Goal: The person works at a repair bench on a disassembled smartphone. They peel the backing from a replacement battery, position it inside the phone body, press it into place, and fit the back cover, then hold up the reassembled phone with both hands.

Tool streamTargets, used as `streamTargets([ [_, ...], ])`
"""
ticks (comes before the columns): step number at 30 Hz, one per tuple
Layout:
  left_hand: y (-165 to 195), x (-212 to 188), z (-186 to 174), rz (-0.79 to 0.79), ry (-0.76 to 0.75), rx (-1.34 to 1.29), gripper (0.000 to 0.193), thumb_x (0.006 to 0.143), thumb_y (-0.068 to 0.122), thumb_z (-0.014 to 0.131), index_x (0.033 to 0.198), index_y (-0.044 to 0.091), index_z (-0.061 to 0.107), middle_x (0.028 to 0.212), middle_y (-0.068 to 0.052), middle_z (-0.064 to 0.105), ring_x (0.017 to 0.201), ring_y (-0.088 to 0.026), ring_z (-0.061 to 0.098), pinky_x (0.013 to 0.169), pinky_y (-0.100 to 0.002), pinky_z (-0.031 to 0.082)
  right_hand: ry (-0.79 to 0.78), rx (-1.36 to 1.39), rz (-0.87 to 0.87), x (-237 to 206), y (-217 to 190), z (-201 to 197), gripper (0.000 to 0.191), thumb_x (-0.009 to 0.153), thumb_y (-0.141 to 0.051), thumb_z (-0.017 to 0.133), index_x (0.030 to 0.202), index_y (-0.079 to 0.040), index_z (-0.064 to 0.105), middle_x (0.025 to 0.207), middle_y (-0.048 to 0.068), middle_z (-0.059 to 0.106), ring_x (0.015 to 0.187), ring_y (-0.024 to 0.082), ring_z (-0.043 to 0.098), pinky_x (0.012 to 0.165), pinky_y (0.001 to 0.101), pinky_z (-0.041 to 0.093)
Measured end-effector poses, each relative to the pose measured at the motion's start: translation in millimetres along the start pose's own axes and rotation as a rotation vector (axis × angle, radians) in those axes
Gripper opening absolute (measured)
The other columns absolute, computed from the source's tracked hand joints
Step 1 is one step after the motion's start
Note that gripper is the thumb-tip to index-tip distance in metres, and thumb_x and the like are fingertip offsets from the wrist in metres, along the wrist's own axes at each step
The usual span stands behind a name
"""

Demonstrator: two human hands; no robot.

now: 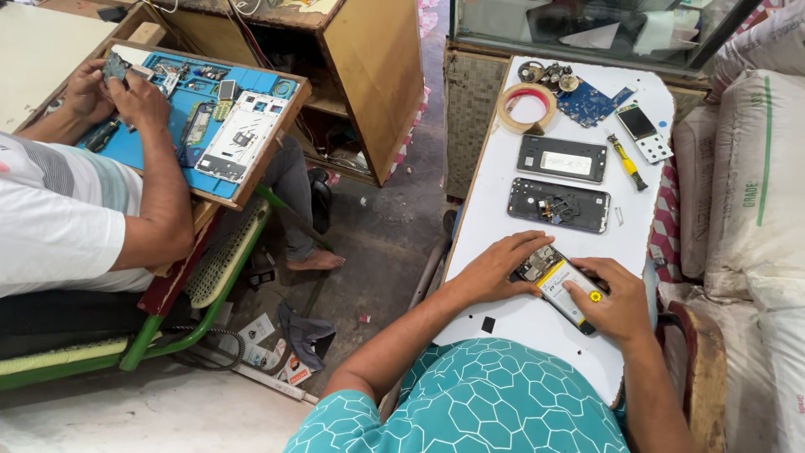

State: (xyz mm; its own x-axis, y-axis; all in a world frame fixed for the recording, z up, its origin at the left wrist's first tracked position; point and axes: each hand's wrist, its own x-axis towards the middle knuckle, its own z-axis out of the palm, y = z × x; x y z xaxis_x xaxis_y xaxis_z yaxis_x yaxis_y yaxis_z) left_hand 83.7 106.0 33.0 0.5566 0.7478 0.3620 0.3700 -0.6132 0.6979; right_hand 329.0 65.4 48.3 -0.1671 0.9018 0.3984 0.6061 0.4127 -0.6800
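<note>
One opened phone [560, 288], two hands [553, 285], three phone parts [560, 158]

Teal honeycomb-patterned shirt [478, 403], white table [503, 210], blue mat [180, 113]

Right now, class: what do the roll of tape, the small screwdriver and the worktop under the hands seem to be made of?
Roll of tape: probably paper masking tape, matt beige with a reddish inner ring.
Screwdriver: likely plastic handle, glossy yellow and black; the tip is too small to judge.
Worktop: a painted or laminated board, smooth white, scuffed and chipped at its edge.
</note>
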Motion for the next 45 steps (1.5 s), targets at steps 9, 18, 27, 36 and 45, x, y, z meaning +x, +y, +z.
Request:
streamTargets([
  [9, -9.4, 6.5, 4.7, 0.028, 0.030, 0.053, 0.093, 0.071, 0.037, 0.089, 0.151, 0.020, 0.046, 0.152, -0.013, 0.049, 0.141, -0.033, 0.048, 0.118, -0.045, 0.042, -0.073, -0.388, -0.049, -5.6, -23.5, -3.2, 0.076, 0.058, -0.038, 0.089, 0.128, -0.016, 0.068, 0.130, 0.007, 0.067, 0.115, 0.029, 0.061, 0.098, 0.0442, 0.047],
  [18, -2.3, 5.7, 6.5, -0.016, 0.037, 0.044, 0.092, 0.077, 0.038, 0.086, 0.156, 0.020, 0.041, 0.145, -0.014, 0.056, 0.136, -0.034, 0.053, 0.115, -0.044, 0.045, -0.086, -0.286, -0.044, -16.2, -20.4, -15.8, 0.077, 0.061, -0.035, 0.088, 0.131, -0.011, 0.065, 0.133, 0.013, 0.063, 0.122, 0.032, 0.057, 0.106, 0.0449, 0.045],
  [27, 2.9, 8.1, 2.0, -0.023, 0.060, 0.012, 0.090, 0.075, 0.031, 0.088, 0.152, 0.016, 0.043, 0.148, -0.013, 0.055, 0.137, -0.033, 0.052, 0.117, -0.044, 0.043, 0.001, -0.330, -0.056, -20.0, -22.3, -17.8, 0.069, 0.060, -0.032, 0.089, 0.123, -0.010, 0.069, 0.123, 0.011, 0.067, 0.113, 0.030, 0.061, 0.099, 0.0437, 0.049],
  [36, 6.3, 9.2, -0.5, -0.005, 0.070, -0.029, 0.086, 0.075, 0.027, 0.089, 0.149, 0.014, 0.047, 0.151, -0.014, 0.052, 0.140, -0.034, 0.050, 0.118, -0.044, 0.043, 0.088, -0.298, -0.082, -23.8, -10.5, -17.8, 0.052, 0.055, -0.030, 0.091, 0.099, -0.010, 0.073, 0.116, 0.009, 0.072, 0.103, 0.029, 0.067, 0.091, 0.0420, 0.053],
  [45, 1.0, -1.0, 5.7, -0.010, 0.215, -0.183, 0.086, 0.082, 0.026, 0.090, 0.152, 0.006, 0.043, 0.149, -0.019, 0.053, 0.139, -0.034, 0.054, 0.117, -0.042, 0.045, 0.132, 0.137, 0.034, -46.1, 25.4, -22.3, 0.042, 0.065, -0.022, 0.090, 0.094, -0.004, 0.066, 0.120, 0.015, 0.074, 0.104, 0.025, 0.069, 0.095, 0.0387, 0.053],
])
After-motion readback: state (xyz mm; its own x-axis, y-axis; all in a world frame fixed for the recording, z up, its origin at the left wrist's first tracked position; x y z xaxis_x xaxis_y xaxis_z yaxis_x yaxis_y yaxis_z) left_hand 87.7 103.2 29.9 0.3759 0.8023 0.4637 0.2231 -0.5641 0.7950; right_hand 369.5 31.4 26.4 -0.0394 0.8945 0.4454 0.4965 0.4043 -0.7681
